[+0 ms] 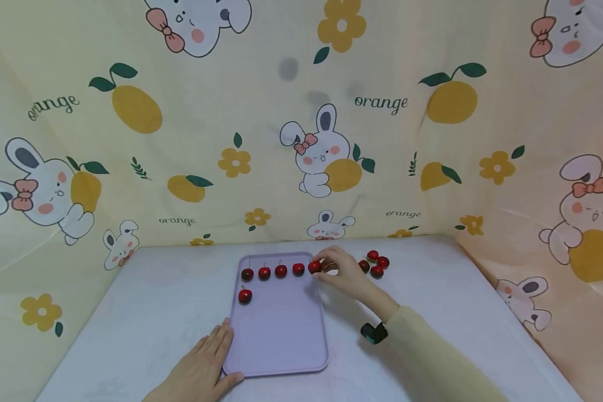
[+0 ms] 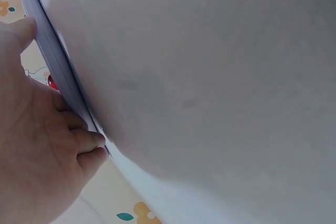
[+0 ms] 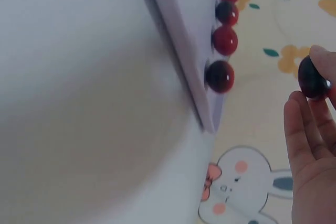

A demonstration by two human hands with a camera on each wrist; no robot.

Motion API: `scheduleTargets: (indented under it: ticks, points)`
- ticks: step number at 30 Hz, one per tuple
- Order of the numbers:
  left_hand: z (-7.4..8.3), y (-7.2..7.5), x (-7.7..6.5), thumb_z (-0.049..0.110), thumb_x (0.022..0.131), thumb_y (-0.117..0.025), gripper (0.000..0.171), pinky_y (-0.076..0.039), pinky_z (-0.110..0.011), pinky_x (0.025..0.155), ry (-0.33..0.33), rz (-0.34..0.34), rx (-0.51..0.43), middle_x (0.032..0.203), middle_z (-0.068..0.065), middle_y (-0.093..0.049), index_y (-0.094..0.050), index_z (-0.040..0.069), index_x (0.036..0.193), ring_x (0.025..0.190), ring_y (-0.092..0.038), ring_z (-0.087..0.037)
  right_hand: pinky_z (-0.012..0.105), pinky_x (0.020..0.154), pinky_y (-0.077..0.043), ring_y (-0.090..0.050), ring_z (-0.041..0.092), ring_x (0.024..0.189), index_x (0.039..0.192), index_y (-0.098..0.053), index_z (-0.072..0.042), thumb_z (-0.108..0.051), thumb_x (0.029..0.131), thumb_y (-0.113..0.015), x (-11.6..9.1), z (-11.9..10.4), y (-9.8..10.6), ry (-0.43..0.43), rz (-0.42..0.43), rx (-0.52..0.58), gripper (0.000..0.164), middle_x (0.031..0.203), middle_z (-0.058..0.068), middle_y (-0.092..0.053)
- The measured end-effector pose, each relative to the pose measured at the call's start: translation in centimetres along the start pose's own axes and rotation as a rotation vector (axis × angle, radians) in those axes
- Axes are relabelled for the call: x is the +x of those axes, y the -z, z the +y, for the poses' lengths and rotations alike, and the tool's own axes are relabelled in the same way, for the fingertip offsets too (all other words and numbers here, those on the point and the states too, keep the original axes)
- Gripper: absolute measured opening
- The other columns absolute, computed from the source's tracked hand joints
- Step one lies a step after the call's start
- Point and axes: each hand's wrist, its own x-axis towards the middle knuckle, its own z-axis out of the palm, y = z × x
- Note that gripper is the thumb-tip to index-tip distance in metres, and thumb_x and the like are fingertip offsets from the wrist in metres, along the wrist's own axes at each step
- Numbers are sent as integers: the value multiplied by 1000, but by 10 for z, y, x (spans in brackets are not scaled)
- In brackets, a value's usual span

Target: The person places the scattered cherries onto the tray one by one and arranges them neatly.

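Note:
My right hand (image 1: 345,273) pinches a dark red cherry (image 3: 311,78) between thumb and fingers. In the head view that cherry overlaps the far right corner of a pale purple tray (image 1: 281,335). To its left, several cherries (image 1: 281,271) line up along the tray's far edge, some with stems up. One more cherry (image 1: 245,296) sits in front of the leftmost of them. My left hand (image 1: 198,363) rests against the tray's left rim with fingers extended, thumb at the near left corner; the left wrist view shows the fingertips right at the tray's edge (image 2: 60,61).
Right of the tray, behind my right hand, several loose cherries (image 1: 377,271) lie clustered on the white tabletop (image 1: 432,312). A small black device (image 1: 374,333) shows by my right wrist. A printed rabbit-and-orange cloth (image 1: 261,190) rises along the table's back and sides.

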Motion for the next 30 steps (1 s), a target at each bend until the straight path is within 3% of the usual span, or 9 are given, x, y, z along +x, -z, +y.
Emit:
scheduleTargets:
  ticks: [6,17,30]
  points:
    - [0,1,0,67,97,-55,98,-33,-64,117,4,-11,-10,165,-28,-30,-39,-11,154,150,-34,-45,33,90,-60,-69,19,96,117,-71,-8,-7,89,-83,5,-3,-18,46,-21,55,31,114,7,-62]
    - [0,0,0,70,96,-53,99,-32,-60,120,30,-18,-1,166,-25,-31,-38,-8,156,152,-33,-43,29,85,-59,-67,15,95,113,-72,-9,-8,88,-84,13,-17,-50,30,-79,86,28,109,4,-62]
    - [0,1,-2,68,98,-53,97,-32,-60,120,10,21,21,166,-26,-31,-40,-9,155,151,-33,-43,25,82,-56,-64,14,93,112,-72,-10,-18,88,-86,18,-25,-82,-79,-165,20,28,106,-1,-64]
